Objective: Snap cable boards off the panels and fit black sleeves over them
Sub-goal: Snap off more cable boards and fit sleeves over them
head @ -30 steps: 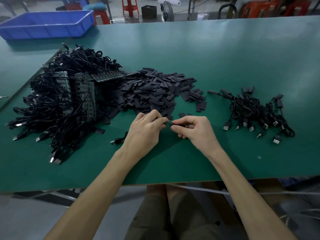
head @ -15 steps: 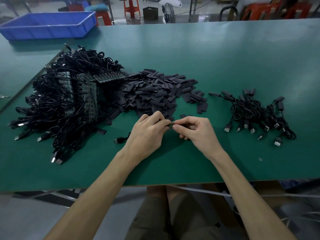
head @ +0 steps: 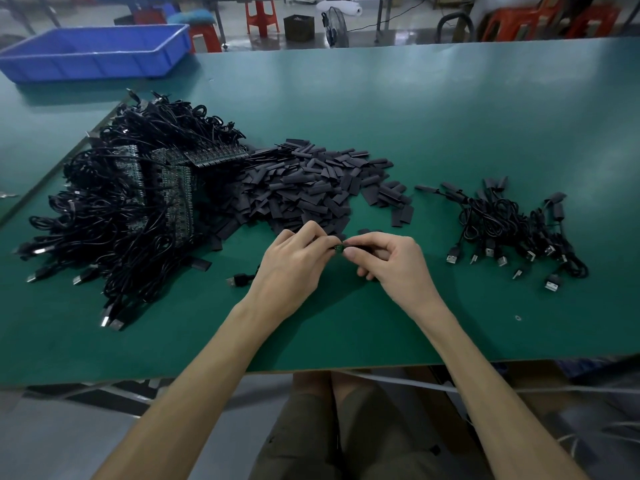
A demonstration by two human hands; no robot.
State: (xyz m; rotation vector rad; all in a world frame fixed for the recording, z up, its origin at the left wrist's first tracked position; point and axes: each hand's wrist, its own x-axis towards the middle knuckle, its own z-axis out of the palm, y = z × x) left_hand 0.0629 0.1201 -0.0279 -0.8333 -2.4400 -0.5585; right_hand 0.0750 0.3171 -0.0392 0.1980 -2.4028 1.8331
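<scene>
My left hand pinches a small green cable board between thumb and fingers; its black cable with a USB plug trails on the table to the left. My right hand pinches a black sleeve, mostly hidden by its fingers, right at the board's end. Behind the hands lies a heap of loose black sleeves. At the left, a big tangle of black cables surrounds the green panels. Sleeved cables lie piled at the right.
The green table runs wide behind the piles; its front edge is near my body. A blue plastic bin stands at the far left corner. Red stools, a fan and a black box stand on the floor beyond.
My two hands have come together: the sleeve in my right hand now meets the board in my left. The view has shifted slightly.
</scene>
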